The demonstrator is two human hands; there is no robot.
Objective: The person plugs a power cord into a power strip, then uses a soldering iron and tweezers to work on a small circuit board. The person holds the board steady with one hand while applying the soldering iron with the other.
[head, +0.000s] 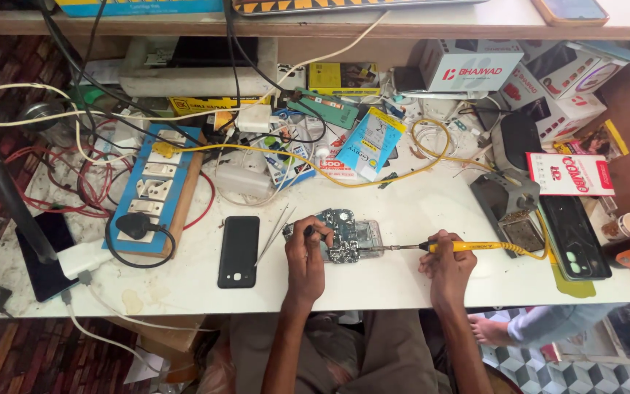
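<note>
A white surface (417, 219) is seen from above, crowded along its far side with boxes, packets and tangled cables. A blue-and-wood socket board (156, 191) lies at the left with a black plug seated in it. Near the middle, a black phone back (238, 252) lies flat, and a dark phone case (574, 237) lies at the right beside a grey stand (508, 204).

Just right of the black phone back, an opened phone with its circuit board exposed (348, 237) rests on the surface near the front edge. It is pinned by the left hand (306, 255), whose fingers (319, 233) are pressed down on the board's left part, seemingly clenched around a small dark object that cannot be identified. A yellow-handled soldering iron (461, 246) is gripped by the right hand (446, 264), fingers closed around the handle, and its thin metal tip is laid against the phone's right edge. A pair of metal tweezers (275, 233) lies loose between the phone back and the board.

The work is judged to be best done with the board held firmly still, the right wrist braced on the surface, and the tip touched only briefly to the intended spot. The yellow cable should be kept from tugging, and the left fingers kept apart from the hot tip.
</note>
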